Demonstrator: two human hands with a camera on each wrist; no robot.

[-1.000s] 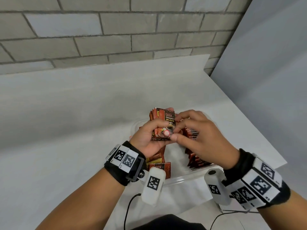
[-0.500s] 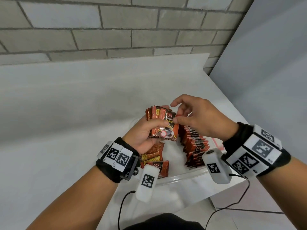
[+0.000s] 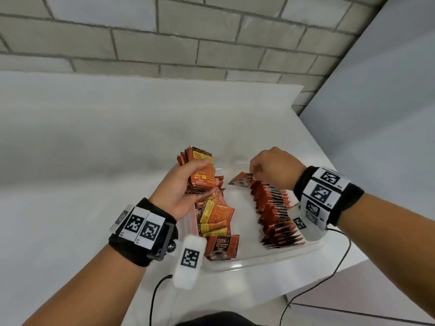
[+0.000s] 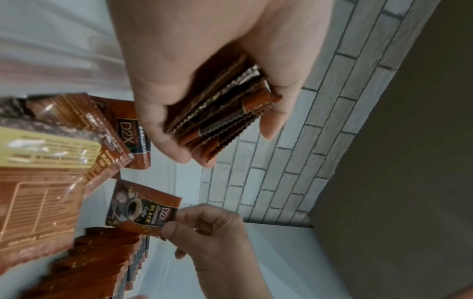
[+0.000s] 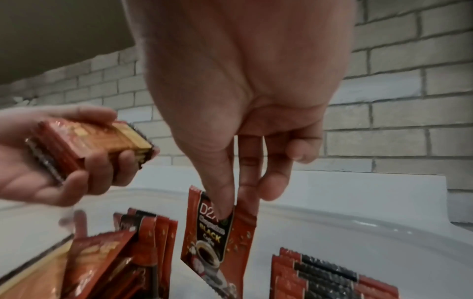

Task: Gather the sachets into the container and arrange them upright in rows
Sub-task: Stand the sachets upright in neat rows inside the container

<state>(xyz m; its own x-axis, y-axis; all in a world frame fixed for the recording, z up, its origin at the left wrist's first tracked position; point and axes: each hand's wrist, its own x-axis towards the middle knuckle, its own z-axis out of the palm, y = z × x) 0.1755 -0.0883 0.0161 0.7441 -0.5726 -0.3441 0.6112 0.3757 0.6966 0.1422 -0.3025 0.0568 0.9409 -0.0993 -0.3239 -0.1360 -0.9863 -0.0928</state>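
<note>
At the left of the white table, our left hand grips a stack of sachets, thumb across the top sachet and fingers curled beneath, holding it above the left side of the clear container. Below that hand, a loose pile of sachets lies in the container's left half, some showing yellow back panels, and one front-facing sachet leans against the near wall. Across the bare middle strip, our right hand pinches a single sachet by its top edge between thumb and forefinger, dangling it at the far end of the row of sachets. That row runs along the container's right side, the sachets on edge and leaning one against the next. A brick wall backs the table; cables trail from the wrist cameras over the near edge.
</note>
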